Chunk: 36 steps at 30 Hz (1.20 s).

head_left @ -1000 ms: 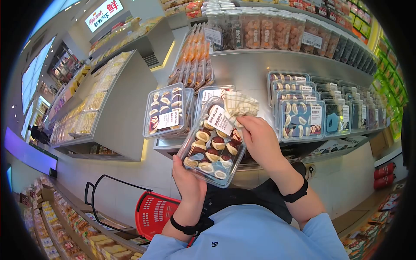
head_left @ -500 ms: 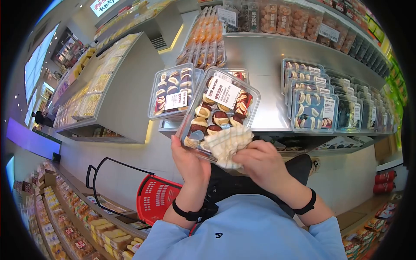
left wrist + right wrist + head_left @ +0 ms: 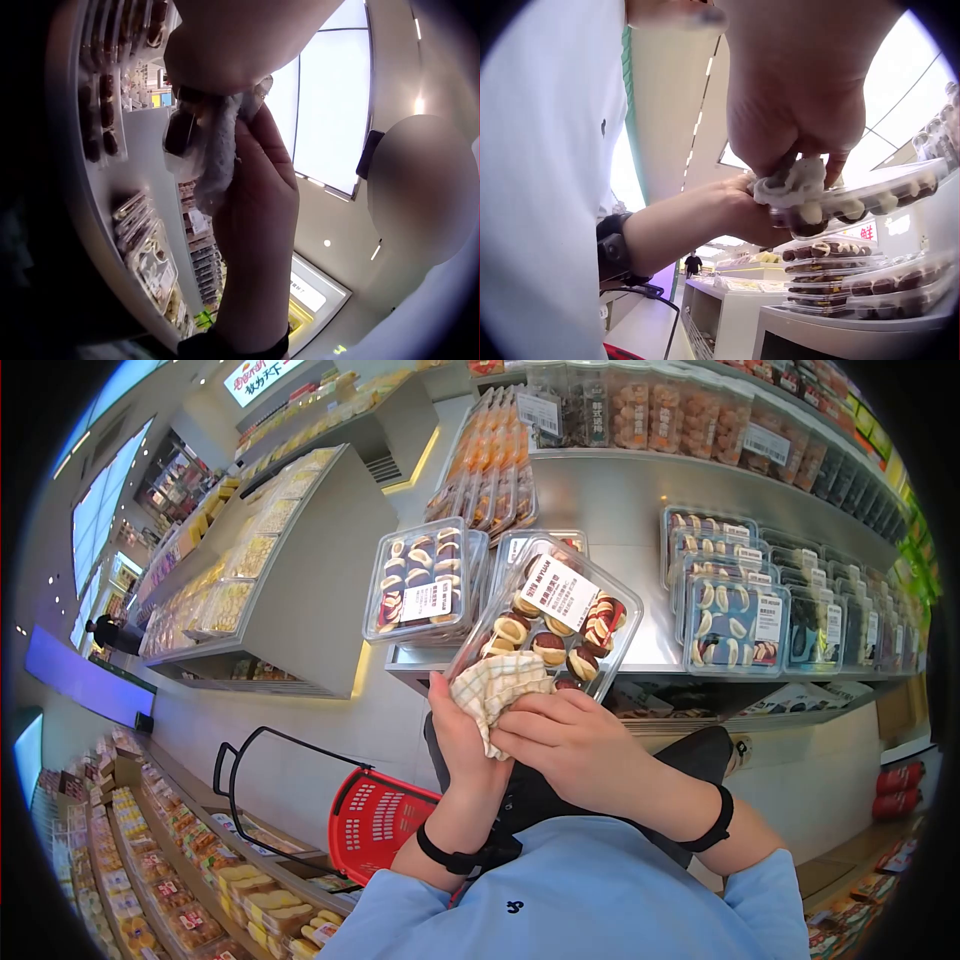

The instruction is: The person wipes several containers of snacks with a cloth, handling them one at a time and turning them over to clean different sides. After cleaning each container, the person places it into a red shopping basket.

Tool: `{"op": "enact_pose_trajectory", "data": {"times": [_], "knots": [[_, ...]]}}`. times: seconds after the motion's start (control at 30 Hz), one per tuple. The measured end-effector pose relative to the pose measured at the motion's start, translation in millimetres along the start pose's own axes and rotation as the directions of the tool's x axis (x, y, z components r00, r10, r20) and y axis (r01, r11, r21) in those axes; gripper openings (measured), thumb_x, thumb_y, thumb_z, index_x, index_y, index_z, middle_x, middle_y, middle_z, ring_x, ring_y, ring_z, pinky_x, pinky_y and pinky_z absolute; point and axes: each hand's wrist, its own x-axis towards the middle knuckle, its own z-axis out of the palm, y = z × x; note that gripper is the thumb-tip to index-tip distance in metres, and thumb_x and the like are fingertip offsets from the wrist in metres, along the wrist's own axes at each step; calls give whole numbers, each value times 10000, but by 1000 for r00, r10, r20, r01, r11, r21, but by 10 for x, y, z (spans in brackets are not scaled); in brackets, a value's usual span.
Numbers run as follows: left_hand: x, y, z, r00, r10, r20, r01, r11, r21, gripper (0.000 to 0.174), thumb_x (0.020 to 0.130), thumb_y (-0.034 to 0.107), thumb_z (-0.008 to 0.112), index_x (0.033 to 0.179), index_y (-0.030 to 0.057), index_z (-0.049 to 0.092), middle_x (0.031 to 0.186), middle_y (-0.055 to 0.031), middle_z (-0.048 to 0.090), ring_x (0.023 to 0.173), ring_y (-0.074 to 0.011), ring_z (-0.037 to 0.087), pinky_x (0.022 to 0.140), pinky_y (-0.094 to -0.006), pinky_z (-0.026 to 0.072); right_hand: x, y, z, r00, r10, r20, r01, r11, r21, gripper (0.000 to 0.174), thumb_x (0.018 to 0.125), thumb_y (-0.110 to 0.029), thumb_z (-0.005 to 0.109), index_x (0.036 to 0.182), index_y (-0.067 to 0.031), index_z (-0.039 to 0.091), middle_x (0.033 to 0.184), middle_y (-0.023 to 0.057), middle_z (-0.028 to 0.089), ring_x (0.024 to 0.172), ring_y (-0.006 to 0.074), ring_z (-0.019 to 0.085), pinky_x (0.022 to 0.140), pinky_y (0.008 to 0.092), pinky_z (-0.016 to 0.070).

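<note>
A clear plastic box (image 3: 610, 610) of dark red and cream pieces, with a white printed label, is held tilted in front of the body in the head view. My left hand (image 3: 465, 745) grips its near left corner from below. With curled fingers, my right hand (image 3: 580, 750) holds a cream checked cloth (image 3: 497, 685) against the near left part of the lid. The cloth covers that corner and some of the contents. In the right wrist view, the bunched cloth (image 3: 799, 184) lies between the right fingers and the box edge.
Similar boxes (image 3: 420, 575) are stacked on the metal display counter (image 3: 620, 510) just behind, with more boxes (image 3: 740, 620) to the right. Tall jars (image 3: 640, 415) line the back. A red basket (image 3: 385, 825) with a black handle stands at lower left. Packed shelves (image 3: 180, 860) run behind it.
My right hand has carried the cloth from the box's far upper side down to the near left corner. My left hand keeps its grip on the box, which shifts right in view.
</note>
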Motion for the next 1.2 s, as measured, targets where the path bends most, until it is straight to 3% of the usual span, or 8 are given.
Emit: {"op": "enact_pose_trajectory", "data": {"times": [0.4, 0.5, 0.6, 0.7, 0.8, 1.0, 1.1, 1.2], "knots": [[-157, -83, -24, 997, -79, -21, 80, 995, 55, 596, 1087, 424, 229, 1385, -30, 474, 1365, -178, 573, 1276, -313, 559, 1082, -464, 448, 179, 679, -163, 947, 239, -216, -310, 859, -407, 342, 823, -165, 620, 1161, -113, 629, 1238, 14, 608, 1191, 194, 553, 969, 377, 420], [-106, -154, -93, 997, -66, -31, 68, 996, 62, 595, 1083, 434, 242, 1392, -22, 468, 1352, -171, 582, 1261, -306, 567, 1076, -463, 451, 106, 222, 9, 998, 47, -50, -54, 986, -157, 338, 817, -169, 621, 1150, -115, 636, 1233, 6, 611, 1191, 185, 551, 961, 373, 417], [-104, -151, -42, 993, -87, -82, 88, 996, 15, 605, 1077, 462, 264, 1396, -12, 463, 1354, -159, 582, 1263, -300, 564, 1076, -460, 449, 64, 132, 79, 996, -24, -85, 11, 989, -149, 346, 814, -172, 620, 1155, -118, 634, 1225, 2, 615, 1186, 180, 555, 955, 362, 411], [-99, -87, -129, 998, -62, 15, 61, 995, 85, 630, 1072, 497, 287, 1401, -12, 459, 1384, -153, 563, 1288, -305, 545, 1084, -460, 444, 78, 587, -193, 964, 166, -209, -235, 900, -367, 357, 822, -152, 607, 1175, -105, 635, 1218, 29, 626, 1172, 200, 574, 963, 387, 421], [-122, 12, -35, 999, -23, -37, 27, 995, 93, 626, 1076, 482, 277, 1391, -22, 475, 1371, -168, 571, 1290, -316, 541, 1098, -468, 439, -74, 696, -256, 963, 210, -171, -253, 920, -298, 367, 815, -129, 615, 1179, -94, 645, 1205, 42, 632, 1178, 215, 576, 972, 404, 443], [-40, 54, -104, 997, 67, -37, -65, 996, 62, 599, 1083, 450, 270, 1379, -23, 487, 1402, -170, 556, 1301, -323, 533, 1104, -474, 436, -473, 178, -23, 999, 8, 45, -7, 1000, -26, 419, 797, -107, 645, 1214, -67, 649, 1252, 62, 630, 1236, 241, 565, 1056, 389, 454], [-69, 86, -110, 998, 51, -21, -49, 994, 93, 598, 1082, 462, 272, 1380, -11, 484, 1413, -170, 547, 1308, -324, 527, 1111, -473, 429, -452, 482, -186, 970, 222, -104, -243, 925, -292, 433, 823, -79, 610, 1256, -60, 625, 1289, 85, 622, 1268, 291, 550, 1074, 409, 443], [-78, 61, -19, 999, 15, -42, -12, 996, 89, 616, 1080, 479, 268, 1371, -15, 494, 1392, -173, 559, 1295, -319, 535, 1101, -472, 439, -436, 525, -142, 961, 233, -152, -262, 941, -213, 444, 802, -59, 606, 1244, -23, 616, 1271, 125, 621, 1257, 312, 551, 1077, 417, 443]]}}
